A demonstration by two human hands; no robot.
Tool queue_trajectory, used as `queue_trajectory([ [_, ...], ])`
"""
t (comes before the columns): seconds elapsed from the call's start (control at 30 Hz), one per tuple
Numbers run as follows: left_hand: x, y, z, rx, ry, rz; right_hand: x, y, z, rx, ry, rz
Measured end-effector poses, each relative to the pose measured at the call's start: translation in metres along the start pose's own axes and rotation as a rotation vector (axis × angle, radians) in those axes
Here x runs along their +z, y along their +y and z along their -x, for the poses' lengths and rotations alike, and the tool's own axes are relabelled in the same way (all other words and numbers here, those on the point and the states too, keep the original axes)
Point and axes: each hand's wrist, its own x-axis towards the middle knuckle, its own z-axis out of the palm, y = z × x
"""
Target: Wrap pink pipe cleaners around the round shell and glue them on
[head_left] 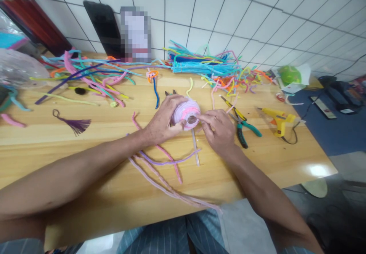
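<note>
- Lilac and pink, the wound piece lies between our two hands, over the worktop; whether it rests there, we cannot tell.
- Our left grip is closed round its left side, the thumb on the near rim beside the dark round centre.
- Our right grip meets it from the other side, forefinger stretched to the rim; whether the fingertips pinch a strand, we cannot tell.
- We judge the step in hand to be pressing or tucking the wrapping around that centre. The next move, we think, calls for a firm left hold and light fingertip pressure, so the coils do not slip.
- Just on our side of the grips lies a clear stick, with a purple stem crossing it; long pale stems run nearer to us.
- Right of the right grip are the pliers, handles spread, then the yellow glue gun, farther off.
- Well left of the left grip lies a purple tassel.
- Beyond both grips, a bundle of blue stems lies near the tiled wall.
</note>
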Motion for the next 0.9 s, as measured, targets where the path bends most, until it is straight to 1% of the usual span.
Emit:
queue_trajectory([
  [0.13, 0.0009, -0.0010, 0.0007, 0.005, 0.015, 0.020, -0.0005, -0.0017, -0.0017, -0.021, -0.006, 0.050],
  [0.57, 0.0020, -0.0008, 0.0010, -0.003, 0.024, 0.005, 0.0037, -0.0007, 0.0023, 0.006, -0.037, 0.126],
  [0.77, 0.0014, 0.0001, 0.0008, 0.028, 0.037, 0.022, 0.0019, -0.0047, -0.0002, -0.006, -0.032, 0.080],
  [0.9, 0.0008, 0.0014, 0.0012, -0.001, 0.021, 0.016, 0.0030, -0.0086, 0.0013, 0.026, -0.043, 0.069],
])
